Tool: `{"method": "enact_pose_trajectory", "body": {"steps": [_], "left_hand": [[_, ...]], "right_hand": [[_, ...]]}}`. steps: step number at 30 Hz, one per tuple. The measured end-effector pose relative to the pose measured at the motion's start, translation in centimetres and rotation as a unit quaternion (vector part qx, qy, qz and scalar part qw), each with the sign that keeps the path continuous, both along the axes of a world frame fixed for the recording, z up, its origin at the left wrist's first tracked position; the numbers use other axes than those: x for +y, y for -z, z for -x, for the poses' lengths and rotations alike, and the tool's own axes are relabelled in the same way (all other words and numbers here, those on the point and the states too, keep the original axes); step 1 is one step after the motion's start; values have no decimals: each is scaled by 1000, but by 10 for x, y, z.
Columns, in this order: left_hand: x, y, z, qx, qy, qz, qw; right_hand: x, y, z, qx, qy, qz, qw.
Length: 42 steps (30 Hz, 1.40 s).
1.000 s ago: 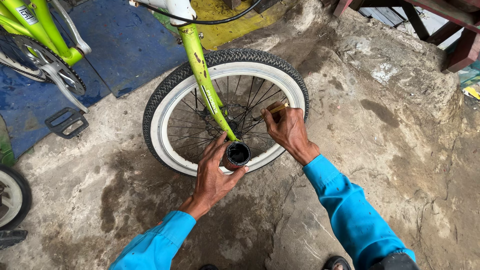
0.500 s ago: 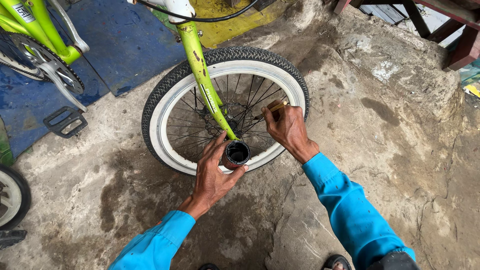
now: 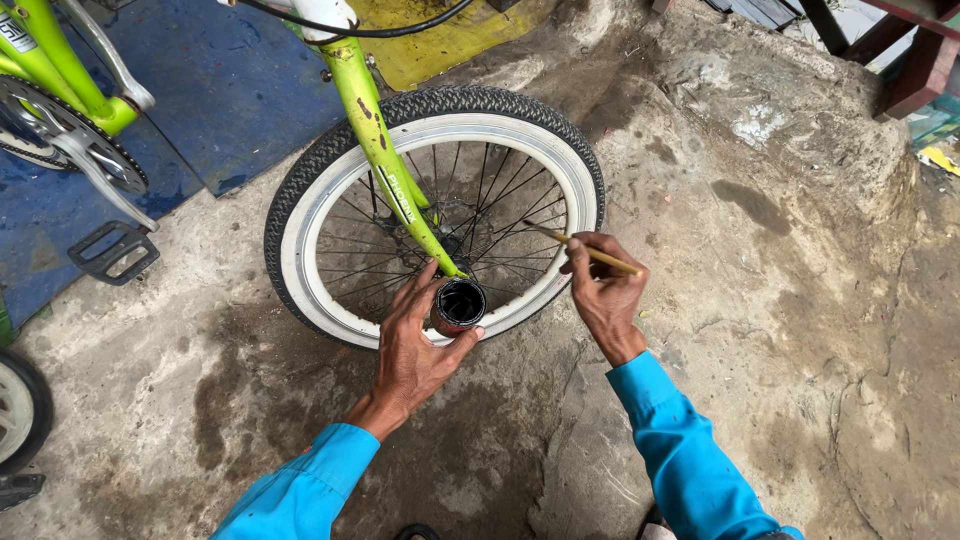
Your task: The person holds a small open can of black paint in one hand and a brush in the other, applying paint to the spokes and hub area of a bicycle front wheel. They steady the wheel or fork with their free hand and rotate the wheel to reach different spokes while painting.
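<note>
A lime-green bicycle stands with its front wheel (image 3: 330, 180) before me, black tyre, white sidewall, dark spokes, held in the green fork (image 3: 385, 160). My left hand (image 3: 415, 345) grips a small round black tin (image 3: 460, 302), open at the top and dark inside, just below the hub and fork end. My right hand (image 3: 605, 290) holds a thin yellow brush (image 3: 585, 248) like a pencil, its tip pointing left toward the spokes near the white rim. Both sleeves are bright blue.
The ground is rough, stained concrete. A blue mat (image 3: 220, 90) lies at the upper left under the crank, chainring (image 3: 70, 140) and black pedal (image 3: 112, 252). Another wheel (image 3: 15, 410) shows at the left edge. Dark red furniture legs (image 3: 915, 70) stand at the upper right.
My right hand has shifted slightly, bringing the brush tip to the spokes by the rim. My left hand keeps the tin in the same place.
</note>
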State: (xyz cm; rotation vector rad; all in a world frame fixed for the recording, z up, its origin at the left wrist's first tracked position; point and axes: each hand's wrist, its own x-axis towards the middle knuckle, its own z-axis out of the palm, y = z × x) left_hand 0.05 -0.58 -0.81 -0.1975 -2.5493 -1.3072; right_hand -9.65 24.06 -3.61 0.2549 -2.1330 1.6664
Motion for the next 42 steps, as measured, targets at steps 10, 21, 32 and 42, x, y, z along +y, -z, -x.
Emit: {"method": "enact_pose_trajectory", "body": {"steps": [10, 21, 32, 42], "left_hand": [[2, 0, 0, -7, 2, 20, 1000], [1, 3, 0, -1, 4, 13, 1000], [2, 0, 0, -7, 4, 11, 1000], [4, -5, -1, 1, 8, 9, 1000]], "right_hand": [[-17, -21, 10, -40, -48, -125, 990], [-9, -9, 15, -60, 3, -23, 998], [-4, 1, 5, -47, 40, 13, 998], [-4, 5, 3, -26, 51, 84, 995]]}}
